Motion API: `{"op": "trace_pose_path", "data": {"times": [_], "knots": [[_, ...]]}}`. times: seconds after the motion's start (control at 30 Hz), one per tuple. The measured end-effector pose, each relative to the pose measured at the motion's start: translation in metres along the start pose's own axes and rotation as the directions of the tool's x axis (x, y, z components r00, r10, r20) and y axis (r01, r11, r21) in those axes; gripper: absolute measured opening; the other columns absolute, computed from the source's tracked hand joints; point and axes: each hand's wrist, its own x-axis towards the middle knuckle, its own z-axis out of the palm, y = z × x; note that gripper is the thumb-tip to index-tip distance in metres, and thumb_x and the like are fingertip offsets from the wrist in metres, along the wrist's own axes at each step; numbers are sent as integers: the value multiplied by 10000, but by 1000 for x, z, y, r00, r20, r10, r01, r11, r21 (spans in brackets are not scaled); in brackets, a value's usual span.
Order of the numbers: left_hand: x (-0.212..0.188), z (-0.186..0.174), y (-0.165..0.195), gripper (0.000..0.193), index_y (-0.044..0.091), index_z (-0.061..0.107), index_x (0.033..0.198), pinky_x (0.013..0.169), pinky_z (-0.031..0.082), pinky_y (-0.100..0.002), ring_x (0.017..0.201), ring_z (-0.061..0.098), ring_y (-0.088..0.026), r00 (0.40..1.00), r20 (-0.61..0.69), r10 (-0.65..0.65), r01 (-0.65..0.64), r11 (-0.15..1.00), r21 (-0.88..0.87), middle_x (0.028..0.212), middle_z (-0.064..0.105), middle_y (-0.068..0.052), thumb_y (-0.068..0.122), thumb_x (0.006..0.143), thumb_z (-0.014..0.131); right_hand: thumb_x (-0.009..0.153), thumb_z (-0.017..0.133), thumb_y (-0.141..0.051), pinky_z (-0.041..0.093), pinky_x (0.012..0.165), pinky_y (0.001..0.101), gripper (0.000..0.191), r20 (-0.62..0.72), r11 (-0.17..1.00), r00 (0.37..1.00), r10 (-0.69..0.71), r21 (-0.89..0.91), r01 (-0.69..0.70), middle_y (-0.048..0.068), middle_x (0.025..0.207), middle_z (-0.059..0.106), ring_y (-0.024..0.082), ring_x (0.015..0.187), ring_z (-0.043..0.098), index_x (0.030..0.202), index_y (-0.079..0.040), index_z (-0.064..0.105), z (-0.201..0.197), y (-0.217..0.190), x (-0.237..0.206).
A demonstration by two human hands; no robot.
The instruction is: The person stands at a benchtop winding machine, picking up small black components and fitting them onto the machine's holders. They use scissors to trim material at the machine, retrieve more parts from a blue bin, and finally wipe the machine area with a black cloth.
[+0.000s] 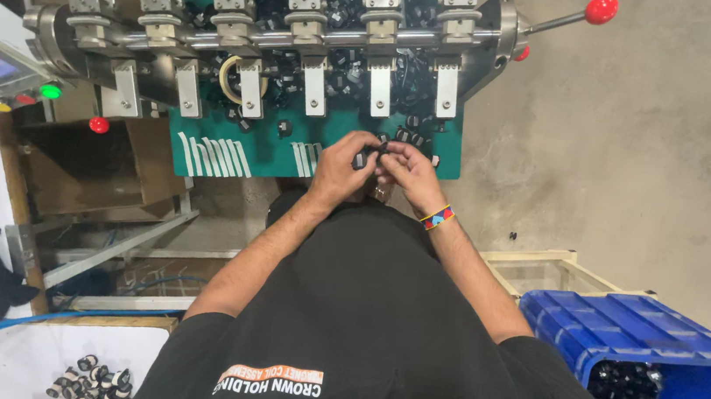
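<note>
Both my hands meet over the front edge of a green machine table (264,150). My left hand (339,167) pinches a small black part (362,158) between thumb and fingers. My right hand (407,170), with a coloured band on the wrist, touches the same small black part from the right. Several more small black parts (410,137) lie loose on the green table just beyond my fingers. Behind them a steel shaft (302,36) carries a row of metal clamp stations.
A lever with a red ball (602,7) sticks out at the machine's right end. A blue bin (648,345) holding black parts stands at lower right. A control panel with green, yellow and red buttons (27,95) is at left. Black-and-white rings (90,378) lie at bottom left.
</note>
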Motion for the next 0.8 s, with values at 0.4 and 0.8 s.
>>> {"op": "trace_pose_path", "data": {"times": [0.4,0.8], "knots": [[-20,-17,-58,367,21,545,1249,605,596,-296,893,737,-193,777,149,-612,495,447,-745,1226,718,-111,93,921,695,1068,583,-209,585,937,362,303,13,963,1000,-11,270,7,121,1188,693,196,1049,699,1302,-20,547,22,-28,26],[-35,-30,-59,385,25,610,1279,535,559,-267,762,699,-139,772,206,-601,543,457,-704,1009,707,-80,182,949,733,1082,551,-233,610,881,386,223,-190,935,980,-61,333,123,115,1095,683,193,948,699,1189,-37,554,30,6,41]]}}
